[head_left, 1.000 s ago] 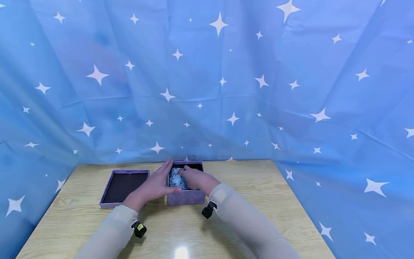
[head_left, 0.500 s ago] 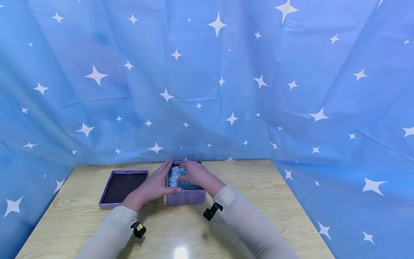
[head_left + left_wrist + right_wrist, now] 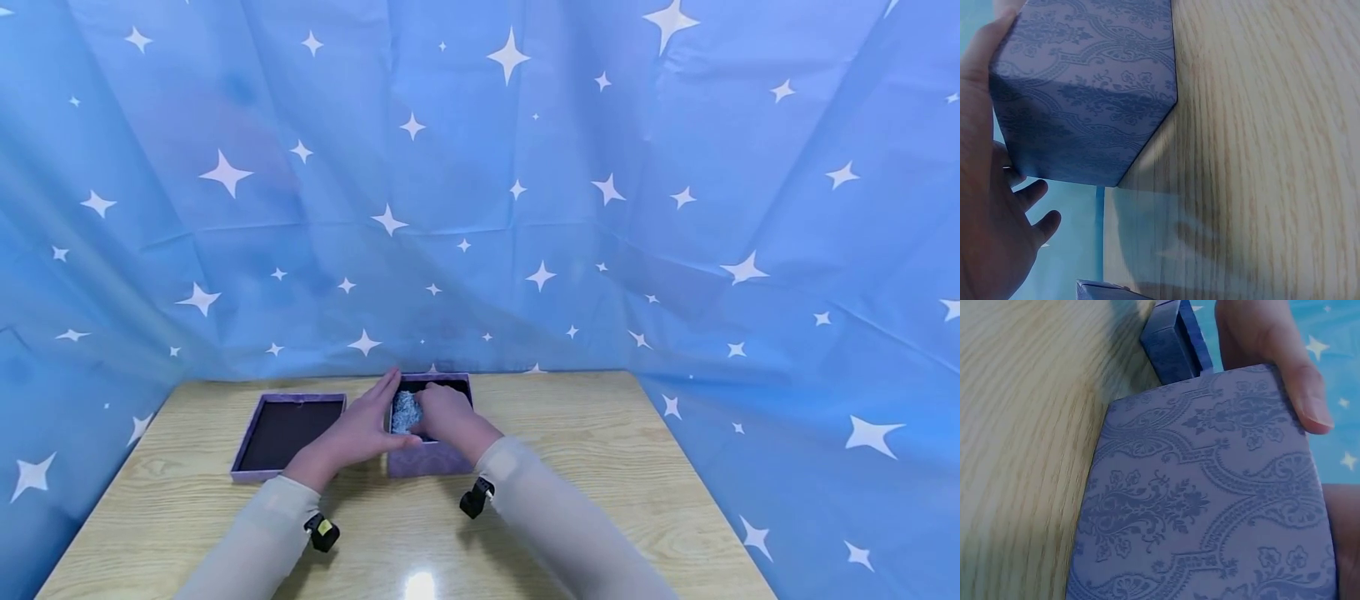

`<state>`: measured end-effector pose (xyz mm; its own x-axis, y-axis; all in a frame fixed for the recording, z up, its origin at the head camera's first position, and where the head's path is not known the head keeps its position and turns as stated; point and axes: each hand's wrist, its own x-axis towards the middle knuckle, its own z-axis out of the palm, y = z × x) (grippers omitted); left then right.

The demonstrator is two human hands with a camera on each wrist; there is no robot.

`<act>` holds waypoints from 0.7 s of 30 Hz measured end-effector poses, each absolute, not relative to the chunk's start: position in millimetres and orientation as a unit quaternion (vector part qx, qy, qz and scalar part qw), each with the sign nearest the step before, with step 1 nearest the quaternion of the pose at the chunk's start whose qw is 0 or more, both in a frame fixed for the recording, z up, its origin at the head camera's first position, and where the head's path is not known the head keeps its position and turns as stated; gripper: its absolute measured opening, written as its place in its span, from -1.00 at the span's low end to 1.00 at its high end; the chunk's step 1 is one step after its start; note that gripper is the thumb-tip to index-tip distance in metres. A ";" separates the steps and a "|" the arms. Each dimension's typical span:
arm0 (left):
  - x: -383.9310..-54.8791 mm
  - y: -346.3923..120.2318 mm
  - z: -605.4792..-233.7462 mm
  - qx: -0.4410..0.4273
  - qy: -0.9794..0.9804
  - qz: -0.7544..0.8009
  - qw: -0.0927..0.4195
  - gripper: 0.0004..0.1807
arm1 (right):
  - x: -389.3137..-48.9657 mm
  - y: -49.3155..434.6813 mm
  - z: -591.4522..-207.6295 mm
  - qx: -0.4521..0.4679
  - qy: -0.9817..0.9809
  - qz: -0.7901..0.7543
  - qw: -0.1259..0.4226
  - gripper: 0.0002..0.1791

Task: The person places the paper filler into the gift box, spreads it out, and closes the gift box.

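A lidless purple box with a damask pattern stands at the back of the table. Pale blue shredded filler shows at its left inside. My left hand rests against the box's left side, fingers stretched along it and thumb at the near rim. In the left wrist view, several fingers hang loosely beside the wall. My right hand reaches into the box, right of the filler and touching it. Its fingertips are hidden, so whether they grasp filler is unclear.
The shallow lid lies on the table left of the box, dark inside facing up. A wooden table extends in front and to the right. A blue star-printed curtain hangs behind.
My right hand rose and spread half a second ago over filler lying across the box. Now it is lower in the box, with the filler visible only at the left. My left hand stays put.
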<state>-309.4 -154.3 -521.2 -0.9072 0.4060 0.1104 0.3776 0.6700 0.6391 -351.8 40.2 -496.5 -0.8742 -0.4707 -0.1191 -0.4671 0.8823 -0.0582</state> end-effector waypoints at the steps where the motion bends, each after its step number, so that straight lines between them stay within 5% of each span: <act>1: -309.5 -154.1 -521.2 0.215 0.914 0.344 0.019 0.44 | -352.0 40.5 -496.6 -0.241 0.968 -0.008 0.066 -0.26; 21: -306.6 -152.6 -520.3 0.214 0.915 0.341 0.025 0.42 | -362.1 84.0 -452.2 -0.429 0.893 -0.039 0.129 -0.22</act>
<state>-306.6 -152.6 -520.3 -0.9071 0.4088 0.1002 0.3747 0.6759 0.6346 -362.1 84.0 -452.2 -0.5983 -0.7766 -0.1973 -0.7563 0.6287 -0.1809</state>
